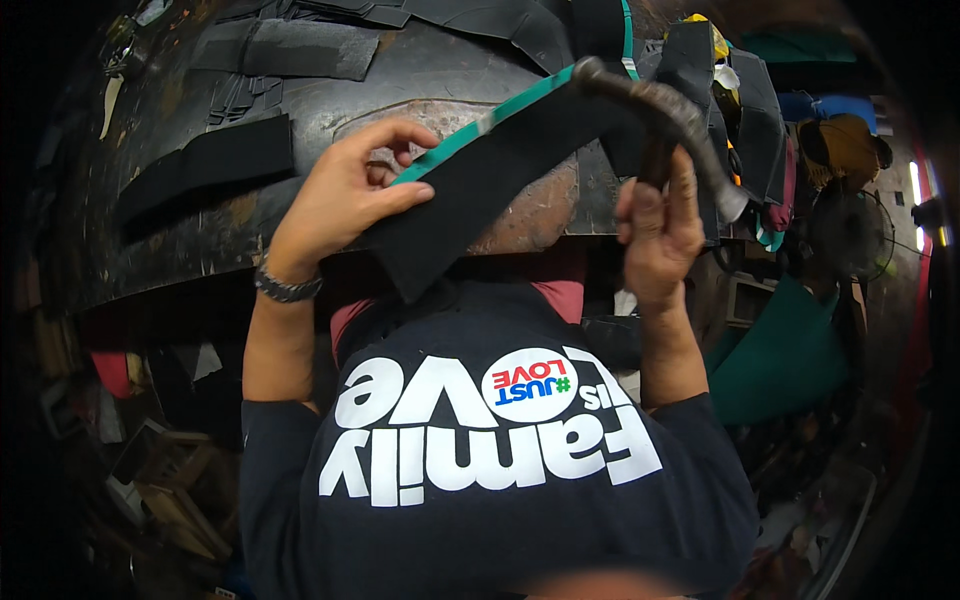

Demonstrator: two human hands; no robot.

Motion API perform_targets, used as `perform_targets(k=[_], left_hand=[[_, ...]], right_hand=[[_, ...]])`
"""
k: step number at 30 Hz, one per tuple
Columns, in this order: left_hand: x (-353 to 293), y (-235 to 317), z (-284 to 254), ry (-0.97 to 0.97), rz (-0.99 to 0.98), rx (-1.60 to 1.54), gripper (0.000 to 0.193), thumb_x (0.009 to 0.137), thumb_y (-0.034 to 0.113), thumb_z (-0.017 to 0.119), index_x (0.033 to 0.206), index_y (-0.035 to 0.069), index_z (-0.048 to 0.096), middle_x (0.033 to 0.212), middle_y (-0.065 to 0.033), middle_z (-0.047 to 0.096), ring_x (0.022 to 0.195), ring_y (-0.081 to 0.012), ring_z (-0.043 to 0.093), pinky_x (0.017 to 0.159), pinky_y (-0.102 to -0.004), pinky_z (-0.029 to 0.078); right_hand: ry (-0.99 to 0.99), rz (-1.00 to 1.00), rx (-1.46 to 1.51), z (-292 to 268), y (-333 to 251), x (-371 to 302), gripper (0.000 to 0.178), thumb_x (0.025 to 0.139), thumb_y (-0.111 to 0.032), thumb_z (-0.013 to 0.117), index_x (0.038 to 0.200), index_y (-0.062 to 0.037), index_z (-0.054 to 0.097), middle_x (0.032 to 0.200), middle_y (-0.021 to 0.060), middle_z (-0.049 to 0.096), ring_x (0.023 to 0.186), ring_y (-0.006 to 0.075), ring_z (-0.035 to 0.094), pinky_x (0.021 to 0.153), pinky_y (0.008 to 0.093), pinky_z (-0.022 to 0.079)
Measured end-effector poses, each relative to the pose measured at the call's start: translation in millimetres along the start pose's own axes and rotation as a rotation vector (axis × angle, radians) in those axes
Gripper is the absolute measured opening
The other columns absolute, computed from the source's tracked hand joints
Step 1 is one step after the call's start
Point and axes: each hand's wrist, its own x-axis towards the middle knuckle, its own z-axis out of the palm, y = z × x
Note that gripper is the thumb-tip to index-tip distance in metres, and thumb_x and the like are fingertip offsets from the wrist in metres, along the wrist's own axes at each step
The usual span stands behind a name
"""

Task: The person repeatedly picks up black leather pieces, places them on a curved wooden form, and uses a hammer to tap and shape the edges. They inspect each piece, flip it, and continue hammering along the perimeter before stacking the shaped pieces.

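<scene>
Setting, head view: dark, worn desk [300, 235] with a scuffed, stained top; a cluttered workshop lies around it, with a fan at the right.
Desk load: black cut pieces [215, 160] lie spread over the far and left parts of the top, and more are stacked at the right edge.
Left hand [345, 195]: grip closed on the black strip with a teal edge [480, 185], thumb on top, fingers curled over its far edge; a beaded bracelet [287, 288] sits on the wrist.
Strip position: held above the near desk edge, over a rounded, rust-coloured block [520, 215], slanting up toward the right.
Right hand [655, 235]: grip fully closed round the handle of a hammer [665, 115]; the head is raised, just beside the strip's upper end.
Risk, judged: the left fingers lie close to the strike line; a glancing blow or a shifting strip could catch them.
Risk, judged: the strip overhangs the block, so a blow off the support could crease it.
</scene>
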Motion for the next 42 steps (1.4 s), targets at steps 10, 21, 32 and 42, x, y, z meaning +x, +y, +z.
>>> perform_targets(k=[10,21,32,42], left_hand=[[-30.0,11.1,-11.5,0.0,-0.063,-0.292,0.05,0.086,-0.004,0.074,0.133,0.001,0.061,0.117,-0.0049,0.058,0.083,-0.0021,0.057,0.076,-0.0169,0.053],[-25.9,-3.2,-22.8,0.096,-0.013,-0.378,0.043,0.092,0.001,0.066,0.134,0.0,0.062,0.107,-0.0019,0.065,0.097,-0.0078,0.062,0.09,-0.0211,0.05],[-32.4,-33.8,-27.0,0.15,0.137,-0.574,0.044,0.093,0.003,0.059,0.136,-0.003,0.058,0.116,-0.0098,0.069,0.108,-0.0149,0.065,0.098,-0.028,0.05],[-43.0,-37.4,-16.6,0.178,0.17,-0.509,0.044,0.09,0.002,0.066,0.134,-0.003,0.059,0.119,-0.0099,0.067,0.111,-0.0149,0.064,0.1,-0.0285,0.05]], right_hand=[[-0.24,0.079,-0.207,8.5,-15.2,-4.2,0.042,0.097,-0.012,0.068,0.137,-0.0014,0.059,0.11,0.0214,0.072,0.094,0.0303,0.074,0.084,0.0327,0.055],[-0.034,-0.075,-0.543,-22.5,37.7,-13.3,0.045,0.09,-0.017,0.075,0.135,-0.02,0.067,0.098,0.0091,0.073,0.08,0.0292,0.071,0.07,0.0365,0.056],[-0.023,-0.194,-0.893,-21.5,83.0,59.0,0.046,0.087,-0.03,0.076,0.129,-0.0122,0.067,0.108,0.0142,0.067,0.105,0.0329,0.063,0.088,0.0441,0.051],[-0.217,0.172,-1.107,-2.1,122.3,129.4,0.03,0.08,-0.014,0.063,0.105,0.0015,0.067,0.092,0.028,0.072,0.088,0.0449,0.073,0.081,0.0519,0.059]])
